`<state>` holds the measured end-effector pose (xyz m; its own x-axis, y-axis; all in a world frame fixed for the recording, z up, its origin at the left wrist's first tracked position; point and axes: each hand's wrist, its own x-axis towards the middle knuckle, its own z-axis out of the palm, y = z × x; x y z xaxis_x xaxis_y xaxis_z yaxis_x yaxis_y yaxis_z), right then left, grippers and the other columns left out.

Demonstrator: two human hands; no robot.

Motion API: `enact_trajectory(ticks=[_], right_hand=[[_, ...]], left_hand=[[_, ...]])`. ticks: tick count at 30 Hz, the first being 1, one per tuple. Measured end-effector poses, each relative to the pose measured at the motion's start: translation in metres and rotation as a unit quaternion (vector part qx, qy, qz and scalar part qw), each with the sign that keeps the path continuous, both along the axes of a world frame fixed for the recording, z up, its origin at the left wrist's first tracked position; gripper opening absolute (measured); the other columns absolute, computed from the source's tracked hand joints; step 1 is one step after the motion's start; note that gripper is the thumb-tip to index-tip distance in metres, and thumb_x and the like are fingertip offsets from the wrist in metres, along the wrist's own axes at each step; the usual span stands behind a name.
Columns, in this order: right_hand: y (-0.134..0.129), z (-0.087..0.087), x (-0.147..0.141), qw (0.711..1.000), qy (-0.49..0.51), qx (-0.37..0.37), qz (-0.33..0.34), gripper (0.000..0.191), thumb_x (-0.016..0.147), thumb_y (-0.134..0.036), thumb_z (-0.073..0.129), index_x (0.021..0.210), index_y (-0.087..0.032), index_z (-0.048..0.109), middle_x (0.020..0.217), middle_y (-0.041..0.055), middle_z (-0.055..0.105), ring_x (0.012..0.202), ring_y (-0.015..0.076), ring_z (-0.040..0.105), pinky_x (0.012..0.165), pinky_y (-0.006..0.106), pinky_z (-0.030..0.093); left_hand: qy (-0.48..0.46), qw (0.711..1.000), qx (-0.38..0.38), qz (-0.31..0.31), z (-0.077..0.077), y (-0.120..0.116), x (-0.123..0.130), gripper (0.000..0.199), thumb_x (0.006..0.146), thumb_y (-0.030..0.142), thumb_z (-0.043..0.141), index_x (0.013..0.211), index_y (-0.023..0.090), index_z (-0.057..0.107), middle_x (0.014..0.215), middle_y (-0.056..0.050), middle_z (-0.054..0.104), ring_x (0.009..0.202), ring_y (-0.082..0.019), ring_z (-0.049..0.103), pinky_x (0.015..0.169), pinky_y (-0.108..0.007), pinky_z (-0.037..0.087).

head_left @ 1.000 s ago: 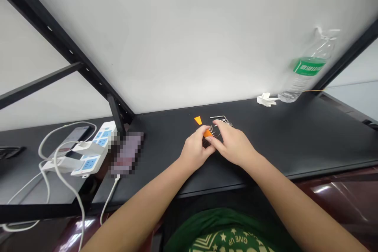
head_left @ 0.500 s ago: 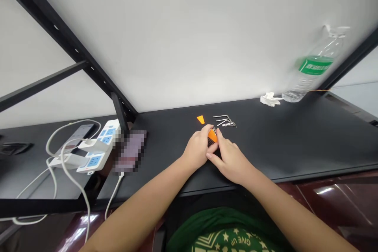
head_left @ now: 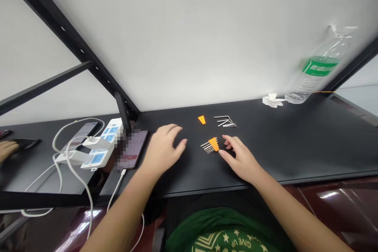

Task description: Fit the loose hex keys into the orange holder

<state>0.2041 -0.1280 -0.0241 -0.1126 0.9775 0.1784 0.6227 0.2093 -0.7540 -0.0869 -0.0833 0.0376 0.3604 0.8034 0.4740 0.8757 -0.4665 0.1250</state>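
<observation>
An orange holder [head_left: 214,144] with several metal hex keys in it lies on the black table [head_left: 295,138], between my hands. My right hand [head_left: 238,155] is just right of it, fingers apart, its thumb tip close to the holder's edge. Off to the left, my left hand [head_left: 165,145] hovers over the table with thumb and fingers spread and nothing in it. Farther back lies a second, empty orange piece [head_left: 202,119]. Several loose L-shaped hex keys [head_left: 227,121] rest to the right of that piece.
On the left are a phone [head_left: 134,149] on a cable and a white power strip [head_left: 103,141] with plugs. Another person's hand [head_left: 7,149] shows at the far left edge. A bottle [head_left: 315,69] and crumpled tissue [head_left: 272,100] stand by the wall, back right.
Both hands have let go of the orange holder, which now lies on the table. My left hand has moved left, my right hand slightly right. A person's hand has appeared at the far left.
</observation>
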Motion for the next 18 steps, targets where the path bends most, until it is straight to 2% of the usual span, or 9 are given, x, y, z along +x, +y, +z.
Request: enact_trajectory(ticks=[3,6,9,13,18], right_hand=[[-0.001,0.001,-0.002,1.000,-0.007,-0.005,0.000,0.056,0.096,-0.055,0.051,0.144,-0.025,0.049,0.126,0.0108,0.059,0.114,0.0228,0.061,0.100,0.042,0.053],[-0.001,0.002,-0.005,1.000,-0.025,0.003,0.005,0.055,0.096,-0.053,0.052,0.143,-0.025,0.049,0.126,0.0107,0.059,0.117,0.0238,0.060,0.102,0.044,0.052],[-0.001,0.002,-0.005,0.999,-0.032,0.006,0.001,0.053,0.096,-0.052,0.053,0.142,-0.026,0.050,0.126,0.0098,0.060,0.117,0.0231,0.060,0.101,0.042,0.053],[-0.002,0.000,-0.004,0.999,-0.032,0.005,0.001,0.053,0.096,-0.050,0.053,0.142,-0.026,0.049,0.126,0.0092,0.059,0.115,0.0222,0.061,0.100,0.040,0.054],[0.000,0.002,-0.005,0.999,-0.040,-0.002,0.005,0.052,0.095,-0.043,0.054,0.144,-0.026,0.046,0.135,0.0092,0.053,0.113,0.0207,0.061,0.101,0.041,0.053]], left_hand=[[0.044,0.978,0.019,0.205,-0.004,-0.008,-0.064,0.046,0.090,0.046,0.059,0.124,0.017,0.068,0.136,-0.018,0.059,0.127,-0.041,0.053,0.107,-0.057,0.044],[0.082,0.952,-0.018,0.296,-0.013,-0.017,-0.100,0.055,0.090,0.055,0.054,0.131,0.020,0.065,0.142,-0.019,0.054,0.132,-0.046,0.047,0.101,-0.062,0.045],[0.095,0.942,-0.033,0.320,-0.019,-0.025,-0.105,0.055,0.088,0.057,0.055,0.131,0.023,0.066,0.146,-0.019,0.052,0.137,-0.047,0.042,0.102,-0.066,0.042],[0.102,0.943,-0.054,0.312,-0.020,-0.033,-0.097,0.050,0.089,0.059,0.054,0.121,0.024,0.071,0.146,-0.019,0.053,0.139,-0.050,0.039,0.103,-0.073,0.037],[0.044,0.944,0.078,0.317,-0.016,-0.043,-0.098,0.049,0.092,0.051,0.055,0.130,0.019,0.062,0.144,-0.016,0.054,0.139,-0.043,0.043,0.112,-0.061,0.038]])
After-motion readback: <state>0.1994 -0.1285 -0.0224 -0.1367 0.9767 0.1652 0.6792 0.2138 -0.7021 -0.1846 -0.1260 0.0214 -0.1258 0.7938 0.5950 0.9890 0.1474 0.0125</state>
